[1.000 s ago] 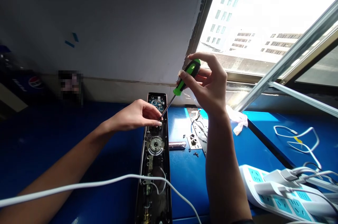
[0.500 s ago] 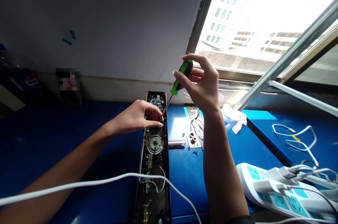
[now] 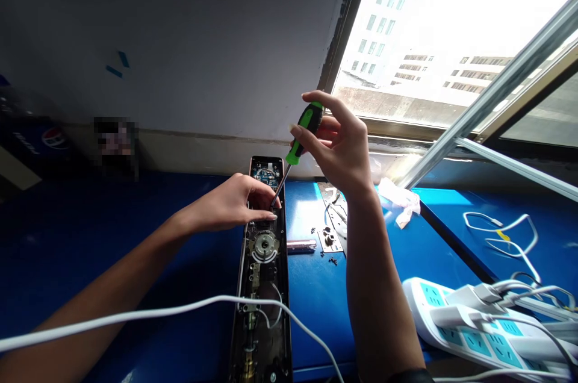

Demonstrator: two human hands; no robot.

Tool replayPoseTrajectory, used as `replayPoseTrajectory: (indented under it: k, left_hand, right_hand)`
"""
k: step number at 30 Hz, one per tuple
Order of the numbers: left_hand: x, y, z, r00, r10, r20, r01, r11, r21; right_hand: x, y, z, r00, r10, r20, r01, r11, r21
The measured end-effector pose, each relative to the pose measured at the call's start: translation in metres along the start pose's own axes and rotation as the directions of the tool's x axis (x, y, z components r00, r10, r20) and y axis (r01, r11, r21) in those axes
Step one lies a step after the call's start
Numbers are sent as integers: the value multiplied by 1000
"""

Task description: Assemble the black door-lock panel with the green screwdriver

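A long, narrow black housing [image 3: 280, 274], which looks like an opened electronic door lock, lies on the blue tabletop. It holds a blue circuit board [image 3: 265, 176], a round metal disc [image 3: 265, 244] and thin white wires. My right hand [image 3: 345, 145] grips a green and black screwdriver [image 3: 306, 130], tilted with its shaft pointing down and left into the housing. My left hand [image 3: 235, 202] reaches in from the left, thumb and fingers closed around the screwdriver's tip below the circuit board. The tip and whatever the left fingers pinch are hidden.
Right of the housing lie a pinkish metal cylinder [image 3: 301, 246], a small metal plate [image 3: 330, 239] and loose dark screws [image 3: 333, 261]. A white power strip [image 3: 478, 329] with plugs stands at the lower right. A white cable [image 3: 180, 309] crosses the foreground. Crumpled plastic [image 3: 401, 199] sits beneath the window.
My right hand and the screwdriver handle have shifted slightly left, leaving the shaft a little steeper. My left hand stays at the same spot, with its thumb moved slightly left and down.
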State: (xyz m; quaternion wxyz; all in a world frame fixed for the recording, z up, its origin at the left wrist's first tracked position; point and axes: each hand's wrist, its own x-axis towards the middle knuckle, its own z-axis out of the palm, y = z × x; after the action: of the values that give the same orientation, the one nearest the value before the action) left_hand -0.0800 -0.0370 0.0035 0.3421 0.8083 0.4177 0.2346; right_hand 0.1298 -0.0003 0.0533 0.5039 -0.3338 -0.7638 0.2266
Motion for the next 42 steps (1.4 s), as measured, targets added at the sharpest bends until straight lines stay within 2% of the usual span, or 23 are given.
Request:
replayPoseTrajectory:
  k: [4, 11, 18, 23, 29, 34, 40, 42]
  left_hand:
    - [-1, -1, 0, 1000, 17, 24, -17, 1000, 7]
    - [0, 0, 0, 999, 54, -8, -53, 998, 37]
    - [-1, -2, 0, 998, 64, -29, -63, 998, 25]
    - [-1, -4, 1, 995, 72, -70, -70, 997, 33]
    - [-1, -4, 2, 993, 67, -100, -61, 996, 62]
    - [0, -5, 4, 993, 73, -94, -67, 996, 63]
    - [1, -1, 3, 992, 47, -120, -46, 999, 14]
    - [0, 0, 3, 994, 49, -100, -49, 999, 4]
  right_hand:
    - [-2, -4, 0, 999, 10, 46, -10, 1000, 9]
    - [4, 2, -3, 1000, 9, 26, -9, 999, 33]
    - [-2, -7, 1, 1000, 4, -19, -5, 999, -31]
    - [4, 2, -2, 998, -21, 65, 26, 995, -92]
    - [1, 3, 0, 998, -5, -70, 0, 998, -67]
    - [0, -2, 0, 998, -4, -63, 1, 999, -54]
    - [1, 5, -2, 993, -4, -116, 0, 999, -34]
    - [2, 9, -2, 996, -27, -80, 27, 1000, 3]
